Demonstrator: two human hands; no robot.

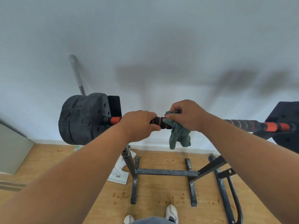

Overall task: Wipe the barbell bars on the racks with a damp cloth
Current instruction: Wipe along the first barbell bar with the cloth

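1. Head view: I am seeing the barbell bar (239, 124) lying level across the rack (166, 172), in front of a pale wall (145, 38).
2. My left hand (140, 125) is curling round the black-and-orange grip section of the bar, fingers wrapped over the top.
3. My right hand (187, 115) is pinching the green cloth (178, 135) against the bar just beside the left hand; the cloth's loose end is hanging below the bar.
4. Black weight plates (80, 118) are sitting on the bar's left end, and another dark plate (284, 120) is showing at the right edge.
5. A grey-handled pole (77, 75) is leaning on the wall behind the left plates.
6. Two shoes (171, 214) are standing on the wooden floor (161, 196) under the rack.
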